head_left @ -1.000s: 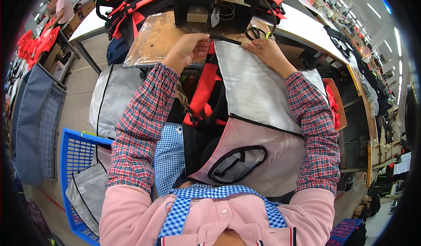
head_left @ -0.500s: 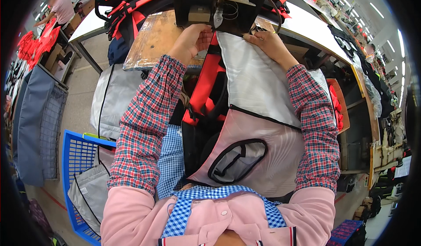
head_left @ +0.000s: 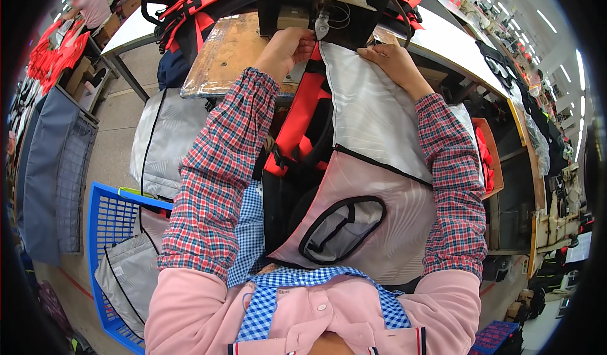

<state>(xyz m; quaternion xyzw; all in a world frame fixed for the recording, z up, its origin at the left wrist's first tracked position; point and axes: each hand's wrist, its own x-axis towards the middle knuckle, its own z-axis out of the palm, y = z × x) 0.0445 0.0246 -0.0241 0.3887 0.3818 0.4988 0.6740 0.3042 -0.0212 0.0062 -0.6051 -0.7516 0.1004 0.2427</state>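
Left hand (head_left: 289, 50): fingers are curled in by the top end of the red strip (head_left: 300, 118); can't really be told if it's gripped
Right hand (head_left: 393, 67): clamped on the top edge of the grey panel (head_left: 373, 105), thumb and all
Gap: hands are held apart, panel's top corner between them
Panel spot: it's draped below the dark machine (head_left: 269, 10), right of the wooden desk (head_left: 222, 50)

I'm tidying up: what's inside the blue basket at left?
Grey fabric with black edging lies in the blue basket. Whatever lies beneath is covered; the left sleeve hides the basket's right side.
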